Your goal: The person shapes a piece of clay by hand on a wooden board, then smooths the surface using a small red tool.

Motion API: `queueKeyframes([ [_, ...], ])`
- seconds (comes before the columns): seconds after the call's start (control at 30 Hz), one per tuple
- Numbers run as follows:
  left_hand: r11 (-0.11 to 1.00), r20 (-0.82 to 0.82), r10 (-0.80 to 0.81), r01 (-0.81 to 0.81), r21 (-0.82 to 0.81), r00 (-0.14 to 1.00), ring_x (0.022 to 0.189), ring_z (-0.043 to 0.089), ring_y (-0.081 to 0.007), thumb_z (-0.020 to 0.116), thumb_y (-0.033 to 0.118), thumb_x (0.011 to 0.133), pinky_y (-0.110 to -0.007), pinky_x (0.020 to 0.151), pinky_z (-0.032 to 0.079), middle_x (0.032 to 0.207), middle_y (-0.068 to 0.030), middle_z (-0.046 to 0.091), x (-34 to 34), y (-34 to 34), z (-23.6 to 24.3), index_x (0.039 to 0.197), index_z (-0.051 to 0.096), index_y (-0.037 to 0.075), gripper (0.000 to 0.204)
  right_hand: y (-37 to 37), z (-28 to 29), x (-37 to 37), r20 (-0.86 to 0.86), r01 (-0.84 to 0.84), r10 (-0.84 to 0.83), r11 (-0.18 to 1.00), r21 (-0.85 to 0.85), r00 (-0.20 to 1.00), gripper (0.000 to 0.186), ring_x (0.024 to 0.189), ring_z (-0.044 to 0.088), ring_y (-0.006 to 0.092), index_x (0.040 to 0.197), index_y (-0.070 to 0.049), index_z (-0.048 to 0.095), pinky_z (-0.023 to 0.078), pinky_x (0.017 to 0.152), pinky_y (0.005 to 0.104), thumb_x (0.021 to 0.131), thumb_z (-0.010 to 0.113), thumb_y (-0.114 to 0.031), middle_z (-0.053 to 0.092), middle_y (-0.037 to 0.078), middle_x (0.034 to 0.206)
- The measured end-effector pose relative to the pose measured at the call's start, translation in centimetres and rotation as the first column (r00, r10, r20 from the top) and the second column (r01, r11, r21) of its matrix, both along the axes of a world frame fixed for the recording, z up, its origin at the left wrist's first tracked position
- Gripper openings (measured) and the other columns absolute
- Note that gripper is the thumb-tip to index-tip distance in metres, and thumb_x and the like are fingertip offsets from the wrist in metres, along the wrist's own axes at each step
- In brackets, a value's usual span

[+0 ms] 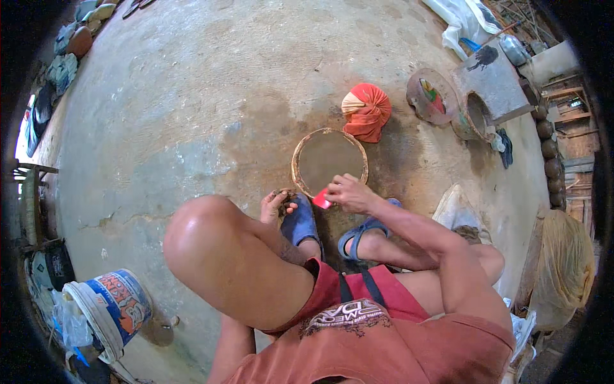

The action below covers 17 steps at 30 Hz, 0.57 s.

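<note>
My right hand (350, 193) is closed on a small flat red scraper-like piece (322, 199), held at the near rim of a round wheel-like disc (329, 160). The disc has a smooth grey-brown top and a lighter, stained rim. By my left shoe (299, 224), my left hand (275, 206) has its fingers curled around a dark brown lump (288, 194) that looks like clay; the fingers partly hide it. Just beyond the disc, slightly right, sits a rounded bundle (368, 112) wrapped in orange-red cloth.
To the right are a pinkish basin (433, 96), a round container (472, 116) and a grey block (491, 83). A whitish sack (453, 206) lies beside my right leg. A printed bucket (115, 304) stands at lower left. Wet patches darken the concrete floor (185, 121).
</note>
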<state>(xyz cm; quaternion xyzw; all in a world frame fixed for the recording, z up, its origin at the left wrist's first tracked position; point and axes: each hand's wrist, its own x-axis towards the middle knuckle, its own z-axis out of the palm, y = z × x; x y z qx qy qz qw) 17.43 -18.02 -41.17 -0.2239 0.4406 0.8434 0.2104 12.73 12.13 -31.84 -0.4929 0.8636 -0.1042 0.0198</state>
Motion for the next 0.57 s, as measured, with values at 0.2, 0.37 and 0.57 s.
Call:
queueKeyframes([
  [0.2,0.998,-0.001,0.000,0.000,-0.066,1.000,0.072,0.074,-0.0197,0.064,0.016,0.104,-0.026,0.057,0.058,0.104,-0.0147,0.074,-0.2,0.3,0.8,0.123,0.065,-0.003,0.027,-0.7,0.4,-6.8,-0.253,0.344,-0.407,0.902,-0.259,0.878,0.018,0.102,0.063,0.0263,0.091,-0.015,0.074,0.053,0.088,0.0431,0.073,0.074,-0.014,0.067,0.004,0.098],
  [0.37,1.000,-0.022,0.030,-0.030,-0.001,0.999,0.070,0.073,-0.0191,0.064,0.016,0.105,-0.026,0.057,0.058,0.101,-0.0145,0.075,-0.3,2.1,1.2,0.122,0.066,-0.003,0.026,-2.2,-1.7,-7.3,-0.145,0.390,-0.407,0.911,-0.131,0.902,0.021,0.106,0.063,0.0272,0.097,-0.013,0.073,0.052,0.089,0.0438,0.076,0.071,-0.013,0.068,0.005,0.102],
  [0.57,0.998,-0.057,0.011,-0.015,-0.057,0.998,0.075,0.074,-0.0201,0.064,0.016,0.104,-0.029,0.060,0.059,0.101,-0.0153,0.074,-1.4,-2.4,-0.4,0.122,0.065,-0.004,0.027,4.3,-0.8,-0.1,-0.097,-0.094,0.088,0.994,-0.061,0.991,0.024,0.114,0.062,0.0289,0.099,-0.012,0.069,0.050,0.094,0.0460,0.076,0.070,-0.020,0.064,0.004,0.101],
])
